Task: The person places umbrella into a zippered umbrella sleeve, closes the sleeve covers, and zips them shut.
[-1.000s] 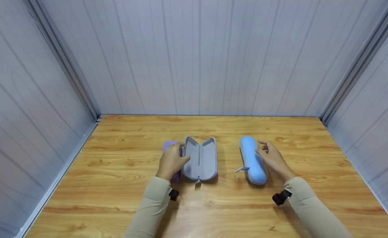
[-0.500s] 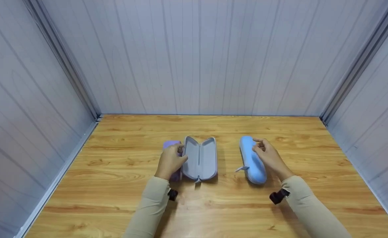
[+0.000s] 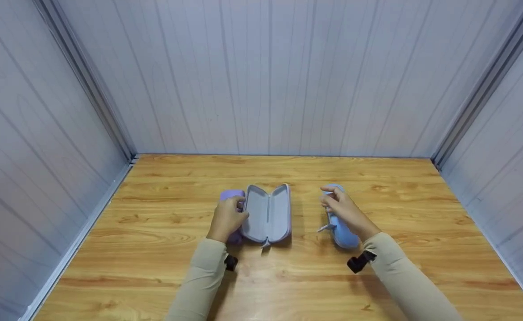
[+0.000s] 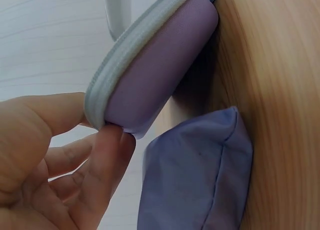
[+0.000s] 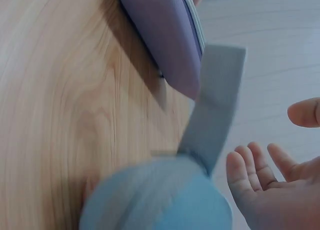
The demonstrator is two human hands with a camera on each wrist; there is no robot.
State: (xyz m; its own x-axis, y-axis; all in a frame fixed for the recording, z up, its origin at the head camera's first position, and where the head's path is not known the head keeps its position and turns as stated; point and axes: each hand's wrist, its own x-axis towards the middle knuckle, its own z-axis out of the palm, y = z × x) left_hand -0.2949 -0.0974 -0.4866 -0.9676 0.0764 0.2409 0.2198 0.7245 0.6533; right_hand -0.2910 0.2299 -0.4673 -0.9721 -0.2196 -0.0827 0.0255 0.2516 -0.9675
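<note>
An eyeglass case, grey inside and purple outside, stands unfolded on the table. My left hand pinches its left edge between thumb and fingers, as the left wrist view shows on the purple shell. Partly under that hand lies a purple fabric pouch, its soft folded shape plain in the left wrist view. To the right is a closed, rounded blue case with a grey strap. My right hand hovers over the blue case, fingers relaxed and holding nothing; it hides the case's middle.
The wooden table carries these things near its middle. Pale panel walls enclose it at the back and on both sides. A strip of table lies between the eyeglass case and the blue case.
My right hand has moved left from beside the blue case to above it. The left hand and the eyeglass case have shifted slightly left. The blue case has stayed put.
</note>
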